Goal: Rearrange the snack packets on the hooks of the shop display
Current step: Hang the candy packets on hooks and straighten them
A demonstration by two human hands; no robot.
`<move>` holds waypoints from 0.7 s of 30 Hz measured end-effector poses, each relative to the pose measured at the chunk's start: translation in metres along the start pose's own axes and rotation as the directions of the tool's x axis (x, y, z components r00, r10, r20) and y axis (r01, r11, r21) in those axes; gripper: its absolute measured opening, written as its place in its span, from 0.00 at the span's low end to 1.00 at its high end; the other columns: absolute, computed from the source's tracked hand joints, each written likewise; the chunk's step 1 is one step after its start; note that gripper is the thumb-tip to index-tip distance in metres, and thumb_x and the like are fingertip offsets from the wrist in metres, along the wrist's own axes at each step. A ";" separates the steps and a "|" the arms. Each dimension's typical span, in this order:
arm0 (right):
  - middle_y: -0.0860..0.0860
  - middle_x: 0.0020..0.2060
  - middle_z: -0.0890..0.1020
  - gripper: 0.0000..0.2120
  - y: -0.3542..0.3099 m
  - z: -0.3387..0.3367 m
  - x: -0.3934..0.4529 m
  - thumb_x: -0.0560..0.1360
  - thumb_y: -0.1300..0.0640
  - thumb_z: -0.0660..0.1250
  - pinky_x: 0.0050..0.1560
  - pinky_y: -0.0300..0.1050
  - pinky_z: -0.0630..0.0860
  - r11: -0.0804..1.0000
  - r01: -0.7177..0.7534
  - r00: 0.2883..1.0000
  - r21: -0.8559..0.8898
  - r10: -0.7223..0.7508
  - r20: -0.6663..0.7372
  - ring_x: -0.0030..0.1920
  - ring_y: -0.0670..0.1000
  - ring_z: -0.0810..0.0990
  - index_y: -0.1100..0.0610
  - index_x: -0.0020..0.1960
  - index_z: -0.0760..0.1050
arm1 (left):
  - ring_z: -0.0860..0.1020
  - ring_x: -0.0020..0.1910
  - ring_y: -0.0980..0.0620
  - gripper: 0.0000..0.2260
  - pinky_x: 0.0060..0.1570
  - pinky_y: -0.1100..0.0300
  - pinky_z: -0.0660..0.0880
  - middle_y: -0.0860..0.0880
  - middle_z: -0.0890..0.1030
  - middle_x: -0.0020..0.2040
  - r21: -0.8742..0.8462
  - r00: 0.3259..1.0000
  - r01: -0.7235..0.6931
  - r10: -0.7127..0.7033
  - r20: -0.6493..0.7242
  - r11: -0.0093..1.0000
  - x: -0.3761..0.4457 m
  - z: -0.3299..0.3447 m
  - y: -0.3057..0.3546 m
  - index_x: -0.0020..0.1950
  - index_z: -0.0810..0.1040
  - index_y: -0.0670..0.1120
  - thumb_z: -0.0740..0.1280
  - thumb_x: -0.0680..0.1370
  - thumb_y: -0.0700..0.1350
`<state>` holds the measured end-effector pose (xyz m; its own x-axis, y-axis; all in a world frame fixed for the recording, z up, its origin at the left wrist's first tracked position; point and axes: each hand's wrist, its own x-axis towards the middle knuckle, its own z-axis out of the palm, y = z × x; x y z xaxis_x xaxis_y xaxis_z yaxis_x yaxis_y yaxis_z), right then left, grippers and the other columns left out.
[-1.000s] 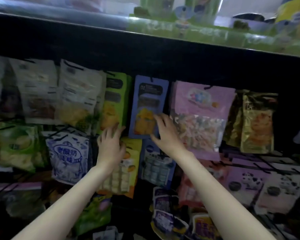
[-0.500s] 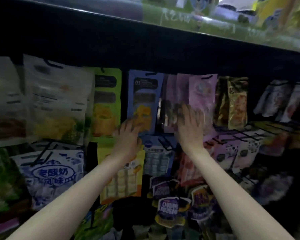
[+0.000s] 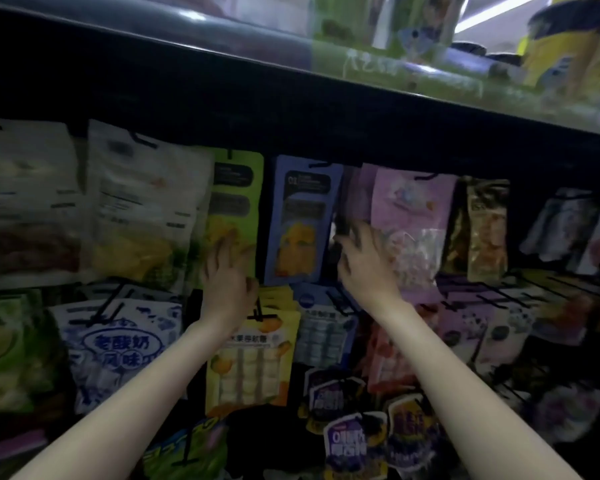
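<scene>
Snack packets hang from black hooks in rows on a dark display. My left hand [image 3: 227, 278] lies with spread fingers against the lower part of a yellow-green packet [image 3: 238, 199] in the top row. Just right of it hangs a blue packet [image 3: 303, 220], which neither hand touches. My right hand [image 3: 368, 268] rests with straight fingers on the lower left edge of a stack of pink packets [image 3: 413, 216]. Blur hides whether any fingertip goes behind the front pink packet.
A black shelf edge [image 3: 291, 109] juts out above the top row. Large white packets [image 3: 142, 209] hang at the left, gold packets [image 3: 485, 230] at the right. Below hang a yellow packet [image 3: 253, 368], a blue-and-white packet [image 3: 122, 344] and purple pouches [image 3: 357, 445] on protruding hooks.
My left hand has moved left from the blue packet onto the yellow-green one. My right hand has stayed on the pink packets, now nearer their left edge. The view has shifted slightly.
</scene>
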<state>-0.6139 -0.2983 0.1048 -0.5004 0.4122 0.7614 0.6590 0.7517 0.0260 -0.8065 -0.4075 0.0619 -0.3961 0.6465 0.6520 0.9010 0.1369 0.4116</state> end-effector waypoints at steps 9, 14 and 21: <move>0.52 0.76 0.51 0.41 -0.121 0.045 0.047 0.76 0.54 0.67 0.70 0.44 0.54 0.501 -0.555 0.818 0.664 0.186 0.544 0.75 0.52 0.52 0.57 0.76 0.43 | 0.39 0.73 0.34 0.26 0.69 0.40 0.52 0.38 0.41 0.76 0.399 0.955 0.179 -0.256 0.148 0.899 -0.018 -0.064 -0.071 0.76 0.49 0.59 0.57 0.81 0.48; 0.49 0.66 0.69 0.34 -0.135 0.073 0.054 0.72 0.54 0.72 0.65 0.50 0.70 0.293 -0.663 0.748 0.689 0.280 0.601 0.66 0.51 0.69 0.57 0.73 0.60 | 0.37 0.71 0.30 0.29 0.68 0.38 0.54 0.39 0.45 0.75 0.469 0.930 0.061 -0.222 0.295 0.881 -0.011 -0.066 -0.072 0.74 0.40 0.62 0.54 0.81 0.47; 0.51 0.54 0.78 0.16 -0.115 0.046 0.047 0.75 0.58 0.68 0.52 0.41 0.74 0.462 -0.538 0.836 0.705 0.186 0.517 0.55 0.51 0.77 0.59 0.62 0.73 | 0.40 0.67 0.21 0.29 0.66 0.32 0.53 0.31 0.32 0.71 0.641 0.969 0.048 -0.192 0.157 0.766 0.014 -0.054 -0.062 0.75 0.38 0.60 0.55 0.81 0.54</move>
<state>-0.7392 -0.3411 0.1076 -0.5860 0.7500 0.3067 0.1776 0.4882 -0.8545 -0.8770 -0.4474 0.0798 -0.5293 0.7176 0.4527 0.7845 0.6171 -0.0610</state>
